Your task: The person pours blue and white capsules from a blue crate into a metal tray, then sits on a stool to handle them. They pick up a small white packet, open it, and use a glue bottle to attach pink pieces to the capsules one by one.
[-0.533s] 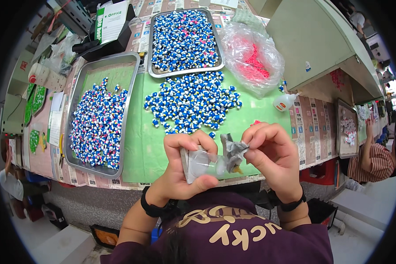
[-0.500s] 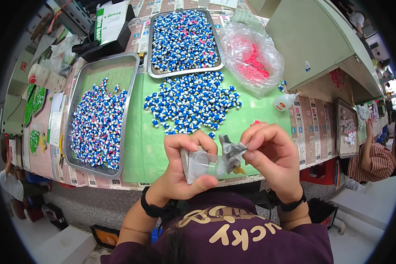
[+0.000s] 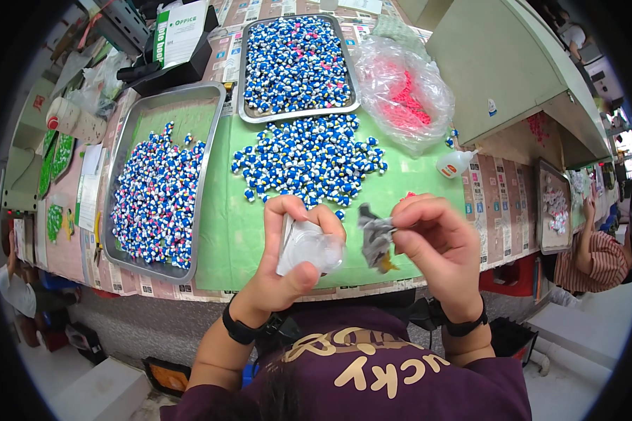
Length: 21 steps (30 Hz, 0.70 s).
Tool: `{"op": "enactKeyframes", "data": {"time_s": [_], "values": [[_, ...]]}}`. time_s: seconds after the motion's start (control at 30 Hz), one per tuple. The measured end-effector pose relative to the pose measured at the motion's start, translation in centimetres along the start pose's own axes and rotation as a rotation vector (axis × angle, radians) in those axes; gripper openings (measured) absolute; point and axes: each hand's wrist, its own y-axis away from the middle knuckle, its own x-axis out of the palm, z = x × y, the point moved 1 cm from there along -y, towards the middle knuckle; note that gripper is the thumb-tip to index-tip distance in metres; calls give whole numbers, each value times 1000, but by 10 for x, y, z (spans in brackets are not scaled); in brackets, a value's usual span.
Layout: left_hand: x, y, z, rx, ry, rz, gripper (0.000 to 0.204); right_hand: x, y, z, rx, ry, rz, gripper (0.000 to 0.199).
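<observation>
1. Clear plastic container, one in number: it is held above the near edge of the surface, left of the scrap; its full form is partly hidden by fingers.
2. Left hand, one: it is wrapped around the container, with the thumb laid along the near side.
3. Right hand, one, slightly blurred: one crumpled grey scrap is pinched between thumb and fingers, apart from the container. A yellowish bit is seen at the scrap's near end.
4. Two large metal trays are set beyond the hands: a left tray and a far tray. Both are loaded with blue-and-white pieces, too many to be counted.
5. One loose pile of such pieces is spread on the green sheet, just near of the far tray.
6. One clear bag with pink pieces is placed at far right; one white bottle is seen near it.
</observation>
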Motion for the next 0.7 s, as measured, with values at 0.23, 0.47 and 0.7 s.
{"op": "enactKeyframes", "data": {"time_s": [0.23, 0.47, 0.7], "values": [[-1, -2, -7, -161, 61, 92, 59, -1, -3, 10, -68, -15, 15, 18], [-3, 3, 0, -343, -43, 45, 64, 15, -13, 15, -287, 298, 236, 26], [-10, 6, 4, -450, -66, 103, 62, 18, -13, 10, -267, 338, 280, 19]]}}
